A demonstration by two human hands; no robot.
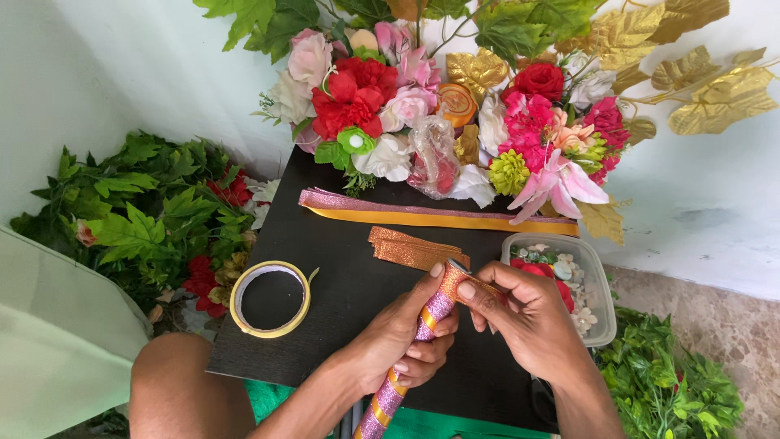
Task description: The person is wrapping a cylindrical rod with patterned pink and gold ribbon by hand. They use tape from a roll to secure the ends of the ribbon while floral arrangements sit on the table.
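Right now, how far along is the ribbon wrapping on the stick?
Done: pink glitter and yellow bands cover the stick held in the left hand. In hand: the right hand presses orange ribbon around its top. Left: orange strips and long ribbons lie unused.

A flat dark rectangular board (341, 268) lies across the person's lap. On its left part sits a roll of pale yellow tape (270, 298). Along its far edge lies a long strip of pink and gold ribbon (431, 210); a short stack of copper glitter strips (414, 248) lies just in front of that ribbon. Behind the ribbon a heap of mixed artificial flowers (439, 114) rests on the board's far end. At the board's right edge sits a clear plastic tub (600, 276) with small flower heads in it. The left hand (406, 329) and right hand (528, 313) meet over the board's near right part, both on a ribbon-wrapped stick (414, 349), which runs from the near edge up to the fingertips. Leafy green garlands (146, 211) lie left of the board.
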